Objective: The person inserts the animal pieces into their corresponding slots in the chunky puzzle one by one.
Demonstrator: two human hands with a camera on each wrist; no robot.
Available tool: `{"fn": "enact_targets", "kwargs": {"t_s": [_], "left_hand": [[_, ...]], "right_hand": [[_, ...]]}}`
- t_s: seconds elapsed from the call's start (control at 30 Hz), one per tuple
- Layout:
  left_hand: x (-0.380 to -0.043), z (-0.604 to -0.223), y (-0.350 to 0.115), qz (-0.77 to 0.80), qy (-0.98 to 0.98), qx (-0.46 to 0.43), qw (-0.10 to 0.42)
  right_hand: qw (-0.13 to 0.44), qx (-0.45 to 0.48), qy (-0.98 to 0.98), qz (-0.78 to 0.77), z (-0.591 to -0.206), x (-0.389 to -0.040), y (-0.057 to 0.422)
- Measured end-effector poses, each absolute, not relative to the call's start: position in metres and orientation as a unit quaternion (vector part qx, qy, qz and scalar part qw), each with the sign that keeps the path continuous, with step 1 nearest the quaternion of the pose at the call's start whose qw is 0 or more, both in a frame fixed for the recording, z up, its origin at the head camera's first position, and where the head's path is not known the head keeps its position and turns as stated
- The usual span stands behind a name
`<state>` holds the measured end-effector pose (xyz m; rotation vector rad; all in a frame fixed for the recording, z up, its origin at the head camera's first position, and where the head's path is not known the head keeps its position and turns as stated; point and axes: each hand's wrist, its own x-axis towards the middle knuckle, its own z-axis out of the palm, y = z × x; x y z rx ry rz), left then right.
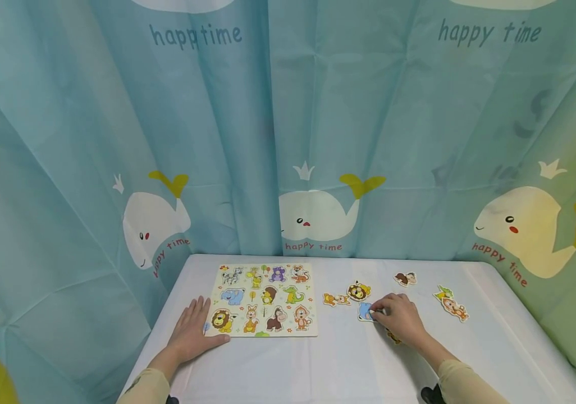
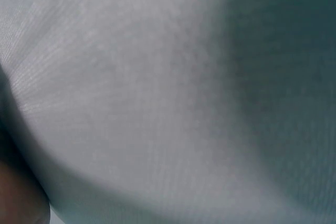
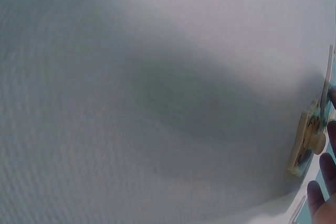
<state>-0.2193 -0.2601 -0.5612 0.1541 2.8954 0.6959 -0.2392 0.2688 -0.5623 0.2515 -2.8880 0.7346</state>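
My left hand (image 1: 189, 331) lies with fingers straight at the lower left corner of the animal puzzle board (image 1: 268, 332), thumb along its near edge. The pale board carries pictures of animals, among them a lion, an elephant and a crocodile. Right of it, my right hand (image 1: 401, 320) pinches a blue puzzle piece (image 1: 364, 311) with a white border between thumb and fingers, low over the table. An orange-brown piece (image 1: 393, 336) is partly hidden under that hand. In the right wrist view, a piece with a wooden knob (image 3: 316, 142) shows beside the fingers (image 3: 328, 169).
Loose pieces lie around the right hand: a lion piece (image 1: 359, 290), an orange piece (image 1: 336, 299), a dark brown piece (image 1: 405, 279), and a monkey piece (image 1: 455, 309) against a green one (image 1: 443, 292). A whale-print curtain (image 1: 313, 123) hangs behind the white table (image 1: 288, 370).
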Motion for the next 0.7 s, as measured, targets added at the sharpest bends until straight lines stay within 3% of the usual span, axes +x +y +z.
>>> {"fn": "enact_targets", "kwargs": {"t_s": [0.3,0.7], "left_hand": [[-0.2198,-0.5617,-0.2608,0.232,0.968,0.053,0.079],[-0.2191,-0.561,-0.2604,0.232,0.968,0.053,0.079]], "right_hand": [[0.088,0.087,-0.96,0.251,-0.5625,-0.2388,0.2647],[0.062,0.068,-0.965,0.244,-0.5592,-0.2354,0.26]]}}
